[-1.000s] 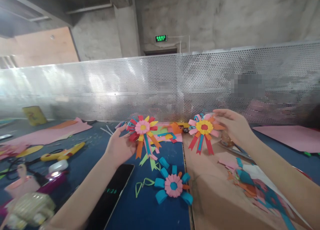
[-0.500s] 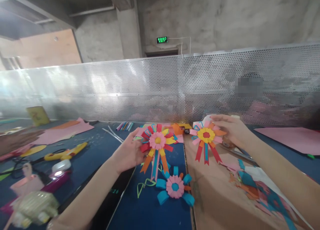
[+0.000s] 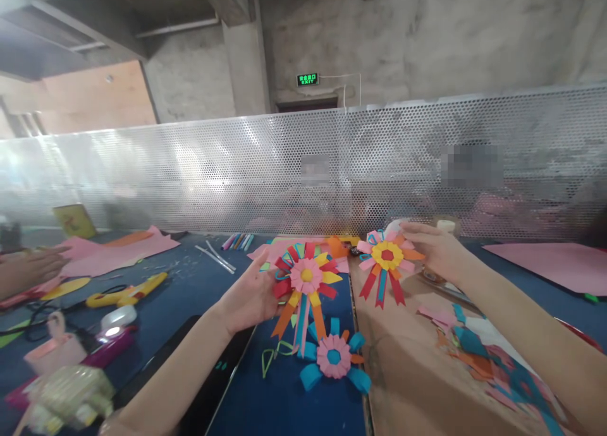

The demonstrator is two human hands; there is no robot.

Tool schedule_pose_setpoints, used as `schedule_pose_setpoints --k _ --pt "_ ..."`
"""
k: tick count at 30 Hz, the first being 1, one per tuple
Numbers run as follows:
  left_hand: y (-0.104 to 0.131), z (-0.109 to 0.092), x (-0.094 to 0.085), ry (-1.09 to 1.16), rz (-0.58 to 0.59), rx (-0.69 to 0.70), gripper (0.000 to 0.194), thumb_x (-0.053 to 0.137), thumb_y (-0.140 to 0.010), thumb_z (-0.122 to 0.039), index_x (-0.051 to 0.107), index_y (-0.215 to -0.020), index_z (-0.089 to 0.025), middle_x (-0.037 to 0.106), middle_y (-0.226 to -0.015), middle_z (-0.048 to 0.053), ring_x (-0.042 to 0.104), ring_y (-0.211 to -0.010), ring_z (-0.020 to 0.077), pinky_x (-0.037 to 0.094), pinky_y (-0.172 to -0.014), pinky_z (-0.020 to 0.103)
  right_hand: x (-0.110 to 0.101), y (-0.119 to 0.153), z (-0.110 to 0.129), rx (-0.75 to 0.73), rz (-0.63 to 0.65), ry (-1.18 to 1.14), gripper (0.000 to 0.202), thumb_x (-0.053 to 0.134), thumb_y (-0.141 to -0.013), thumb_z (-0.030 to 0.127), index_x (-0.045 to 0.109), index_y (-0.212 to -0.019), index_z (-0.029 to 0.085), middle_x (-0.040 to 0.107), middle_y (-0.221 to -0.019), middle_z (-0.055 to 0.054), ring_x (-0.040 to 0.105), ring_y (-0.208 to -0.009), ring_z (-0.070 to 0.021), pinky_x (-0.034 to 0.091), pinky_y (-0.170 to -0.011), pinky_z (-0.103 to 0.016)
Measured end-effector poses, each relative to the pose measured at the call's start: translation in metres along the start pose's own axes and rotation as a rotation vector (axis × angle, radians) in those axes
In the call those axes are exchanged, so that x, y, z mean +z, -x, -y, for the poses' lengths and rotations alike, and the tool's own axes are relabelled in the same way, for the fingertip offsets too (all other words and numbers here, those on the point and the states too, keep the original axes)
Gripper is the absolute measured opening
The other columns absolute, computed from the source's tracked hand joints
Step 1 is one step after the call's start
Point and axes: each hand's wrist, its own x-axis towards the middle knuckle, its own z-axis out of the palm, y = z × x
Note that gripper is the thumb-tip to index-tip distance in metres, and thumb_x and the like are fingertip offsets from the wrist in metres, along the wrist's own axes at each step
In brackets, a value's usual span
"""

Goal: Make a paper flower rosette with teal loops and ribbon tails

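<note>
My left hand (image 3: pixel 251 294) grips a paper flower rosette (image 3: pixel 306 276) by its left edge. It has a pink ring, a yellow centre, red and yellow petals and hanging orange, blue and pink tails. In my right hand (image 3: pixel 434 251) is a smaller paper rosette (image 3: pixel 387 255), pinched at its right side, with a yellow ring, red centre, pink petals and red and blue tails. Both are upright above the table, faces toward me. Below them a third paper flower (image 3: pixel 333 356), pink with blue loops, lies on the blue table, beside thin green paper loops (image 3: pixel 268 363).
Paper scraps (image 3: pixel 493 360) lie on a brown board (image 3: pixel 403 373) at right. To the left are a yellow glue gun (image 3: pixel 127 292), a dark phone-like screen (image 3: pixel 190 373), markers (image 3: pixel 238 241) and another person's hand (image 3: pixel 33 270). A perforated metal screen (image 3: pixel 265 170) stands behind.
The left rosette has moved slightly right and down, and the right one has shifted a little left. At far left, the other person's hand has moved and shows more clearly.
</note>
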Motion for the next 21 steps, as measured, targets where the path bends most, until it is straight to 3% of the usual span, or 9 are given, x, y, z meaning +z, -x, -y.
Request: schedule_pose_setpoints --k 6,10,16,21 --pt "0.0 0.001 0.001 0.038 0.0 0.015 0.044 0.03 -0.081 -0.052 0.056 -0.092 -0.018 0.06 -0.078 0.006 0.056 -0.071 0.0175 0.042 -0.065 0.028 -0.001 0.0 -0.006 0.09 0.036 -0.059 0.018 0.065 -0.059 0.022 0.065 -0.076 0.028 0.066 -0.082 0.0 0.061 -0.077 -0.0195 0.05 -0.067 -0.032" --pt "-0.001 0.0 0.004 0.045 -0.023 0.013 0.047 0.027 -0.081 -0.053 0.056 -0.093 -0.019 0.061 -0.08 0.007 0.057 -0.081 0.0191 0.042 -0.07 0.029 0.003 0.004 0.0 0.122 0.03 -0.062 0.016 0.064 -0.06 0.021 0.064 -0.076 0.027 0.065 -0.08 -0.001 0.061 -0.072 -0.0195 0.049 -0.062 -0.032" --pt "0.0 0.001 0.002 0.078 0.026 -0.005 0.046 0.031 -0.08 -0.054 0.056 -0.092 -0.016 0.061 -0.081 0.006 0.057 -0.074 0.0171 0.042 -0.067 0.027 0.009 0.007 0.007 0.18 -0.003 -0.154 0.019 0.067 -0.056 0.019 0.065 -0.074 0.025 0.065 -0.078 0.0 0.06 -0.068 -0.0153 0.049 -0.057 -0.025" --pt "-0.001 0.002 0.0 0.08 0.05 0.003 0.046 0.03 -0.081 -0.052 0.056 -0.088 -0.015 0.061 -0.078 0.006 0.057 -0.073 0.0173 0.042 -0.068 0.027 0.008 0.006 0.005 0.17 0.019 -0.14 0.02 0.066 -0.057 0.02 0.065 -0.075 0.028 0.065 -0.079 0.0 0.059 -0.068 -0.0163 0.048 -0.055 -0.026"
